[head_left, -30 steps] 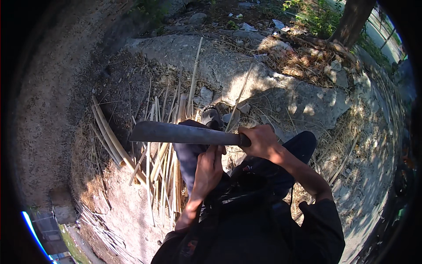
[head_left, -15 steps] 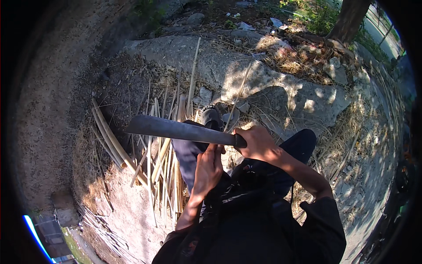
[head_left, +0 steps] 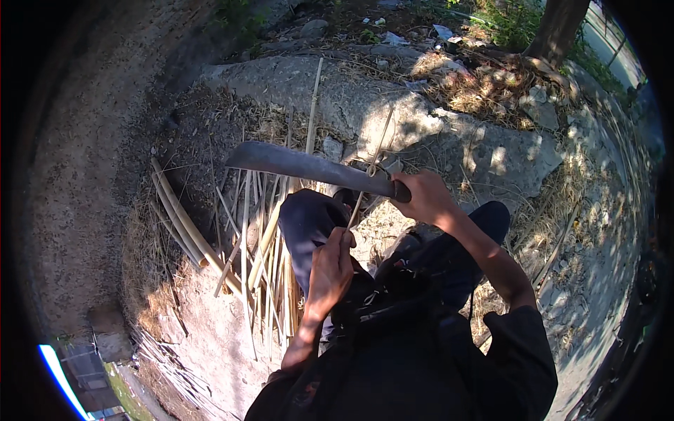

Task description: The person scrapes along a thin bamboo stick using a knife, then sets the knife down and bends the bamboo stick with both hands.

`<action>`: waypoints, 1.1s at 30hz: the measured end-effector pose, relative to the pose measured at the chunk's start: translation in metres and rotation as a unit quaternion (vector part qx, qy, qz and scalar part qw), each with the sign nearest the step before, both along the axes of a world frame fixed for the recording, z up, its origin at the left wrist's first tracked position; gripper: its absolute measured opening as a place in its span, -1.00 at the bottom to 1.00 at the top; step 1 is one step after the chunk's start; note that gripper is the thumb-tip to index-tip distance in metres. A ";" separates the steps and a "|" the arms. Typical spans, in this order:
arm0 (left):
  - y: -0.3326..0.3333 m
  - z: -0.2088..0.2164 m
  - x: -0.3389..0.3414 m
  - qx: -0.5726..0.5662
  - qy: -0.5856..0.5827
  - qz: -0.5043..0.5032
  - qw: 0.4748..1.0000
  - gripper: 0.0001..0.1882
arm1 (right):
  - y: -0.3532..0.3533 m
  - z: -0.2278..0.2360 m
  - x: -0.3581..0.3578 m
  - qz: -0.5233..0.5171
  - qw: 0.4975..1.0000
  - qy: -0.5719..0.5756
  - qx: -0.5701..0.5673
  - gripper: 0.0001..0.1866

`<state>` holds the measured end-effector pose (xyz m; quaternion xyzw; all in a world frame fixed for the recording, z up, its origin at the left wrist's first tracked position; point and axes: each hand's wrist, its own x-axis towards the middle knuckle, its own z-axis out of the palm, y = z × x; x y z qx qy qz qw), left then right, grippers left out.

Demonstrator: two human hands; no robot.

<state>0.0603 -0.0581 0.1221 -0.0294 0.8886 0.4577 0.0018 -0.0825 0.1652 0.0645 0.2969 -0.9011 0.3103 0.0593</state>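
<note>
My right hand (head_left: 426, 198) is closed round the handle of a machete (head_left: 309, 166), whose broad dark blade points left across my knees. My left hand (head_left: 330, 272) is closed on the near end of a thin bamboo strip (head_left: 382, 137) that slants away from me, up and to the right. The blade lies across this strip near its handle end, hiding a short piece of it. A small pale curl of shaving (head_left: 373, 168) shows on the strip just beyond the blade. My left hand is nearer to me than the blade and apart from it.
Several split bamboo strips (head_left: 246, 231) lie in a heap left of my legs. Thicker curved bamboo pieces (head_left: 184, 223) rest further left. A low stone ledge (head_left: 281, 81) crosses beyond my feet, with a tree trunk (head_left: 559, 28) at the far right. More thin sticks (head_left: 168, 365) lie at lower left.
The machete has moved right and away from my left hand, along the bamboo strip. A curl of shaving now shows beyond the blade. My left hand has hardly moved.
</note>
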 end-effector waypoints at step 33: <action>-0.022 -0.046 0.032 -0.094 0.129 -0.020 0.987 -0.91 | 0.029 -0.026 -0.022 -0.056 0.997 -0.053 0.018 -0.69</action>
